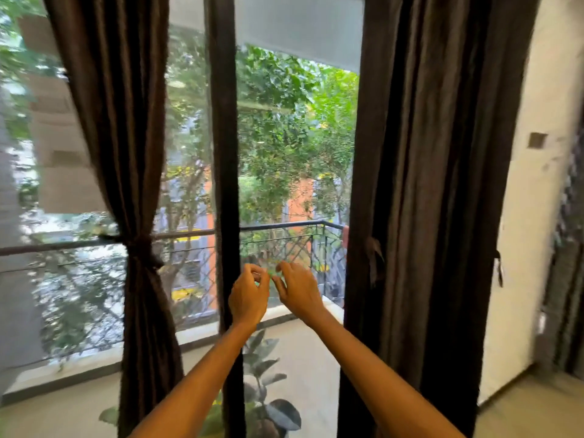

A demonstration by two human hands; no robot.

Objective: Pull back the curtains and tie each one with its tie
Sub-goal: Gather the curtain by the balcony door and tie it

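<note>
The left dark brown curtain [120, 121] is gathered at its waist by a matching tie [137, 249]. The right dark brown curtain [426, 184] hangs straight and loose; a tie end [375, 251] dangles at its left edge and another strap [498, 268] hangs at its right edge by the wall. My left hand [249, 297] and my right hand [297, 290] are raised close together in front of the glass between the two curtains. Their fingers are loosely curled and hold nothing. Neither hand touches a curtain.
A dark vertical door frame [224, 153] stands just behind my left hand. A potted plant with large leaves [268, 390] sits on the balcony floor below my arms. A balcony railing [284, 227] runs outside. A white wall [537, 200] lies to the right.
</note>
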